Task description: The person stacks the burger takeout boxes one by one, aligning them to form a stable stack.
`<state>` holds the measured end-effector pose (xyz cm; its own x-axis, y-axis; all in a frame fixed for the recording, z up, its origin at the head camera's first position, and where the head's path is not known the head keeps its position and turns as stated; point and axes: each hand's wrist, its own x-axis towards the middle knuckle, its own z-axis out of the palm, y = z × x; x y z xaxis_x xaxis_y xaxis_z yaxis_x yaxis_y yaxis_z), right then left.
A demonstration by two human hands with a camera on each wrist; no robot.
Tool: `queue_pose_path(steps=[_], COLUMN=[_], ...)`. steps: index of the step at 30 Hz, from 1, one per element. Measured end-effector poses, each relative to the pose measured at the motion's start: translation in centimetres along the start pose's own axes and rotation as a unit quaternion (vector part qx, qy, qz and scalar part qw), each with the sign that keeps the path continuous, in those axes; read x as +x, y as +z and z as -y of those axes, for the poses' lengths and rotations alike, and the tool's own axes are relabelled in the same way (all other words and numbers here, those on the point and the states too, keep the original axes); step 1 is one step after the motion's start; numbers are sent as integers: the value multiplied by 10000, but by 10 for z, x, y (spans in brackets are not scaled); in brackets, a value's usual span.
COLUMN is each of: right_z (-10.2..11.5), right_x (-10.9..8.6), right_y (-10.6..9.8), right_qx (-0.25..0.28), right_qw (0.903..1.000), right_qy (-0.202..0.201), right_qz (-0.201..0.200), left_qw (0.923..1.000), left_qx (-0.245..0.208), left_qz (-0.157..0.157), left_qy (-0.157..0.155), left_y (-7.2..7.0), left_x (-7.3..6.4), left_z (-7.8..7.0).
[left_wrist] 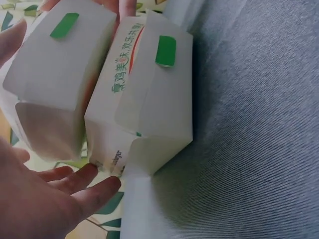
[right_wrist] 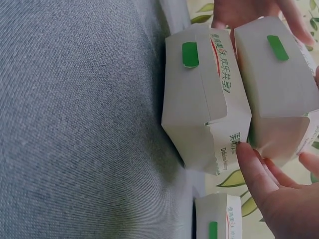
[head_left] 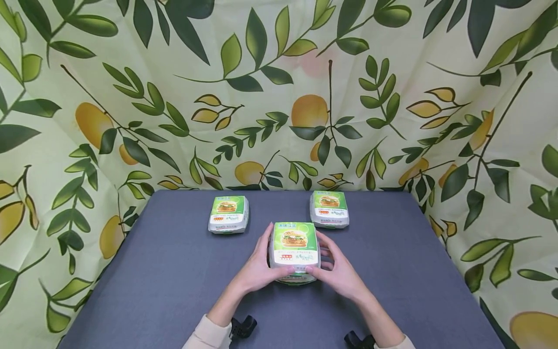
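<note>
Two paper burger boxes with green and white printed lids are stacked at the front middle of the table in the head view. The left hand (head_left: 256,269) and right hand (head_left: 342,275) hold the upper burger box (head_left: 295,242) from both sides, thumbs at its near edge and fingers along its sides. Beneath it is the lower burger box (head_left: 298,279), mostly covered in the head view. Both wrist views show the lower box (left_wrist: 159,104) on the table and the upper box (right_wrist: 279,74) slightly tilted against it. Some fingertips reach the lower box's upper edge.
Behind the stack, one burger box (head_left: 228,213) stands at the back left and another (head_left: 330,208) at the back right of the grey-blue table (head_left: 174,271). A leaf-patterned cloth (head_left: 270,97) hangs behind the table's far edge.
</note>
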<state>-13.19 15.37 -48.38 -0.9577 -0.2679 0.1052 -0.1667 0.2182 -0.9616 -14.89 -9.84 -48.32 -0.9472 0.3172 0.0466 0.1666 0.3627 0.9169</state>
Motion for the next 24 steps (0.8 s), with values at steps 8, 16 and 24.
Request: queue_pose_path(steps=[8,16,24], right_z=[0,-1,4], right_x=[0,0,-1], right_y=[-1,-1,-5], right_qx=[60,25,-16], right_qw=[9999,9999,9998], right_qy=[19,80,98], right_qz=[85,144,160], left_qw=[9999,9999,9999], left_qx=[-12,-98,-155], left_qz=[92,27,14], left_qy=[-114,-43,-49], left_y=[-3,-1,-3], left_x=[4,6,6], left_z=[-3,-2,-1])
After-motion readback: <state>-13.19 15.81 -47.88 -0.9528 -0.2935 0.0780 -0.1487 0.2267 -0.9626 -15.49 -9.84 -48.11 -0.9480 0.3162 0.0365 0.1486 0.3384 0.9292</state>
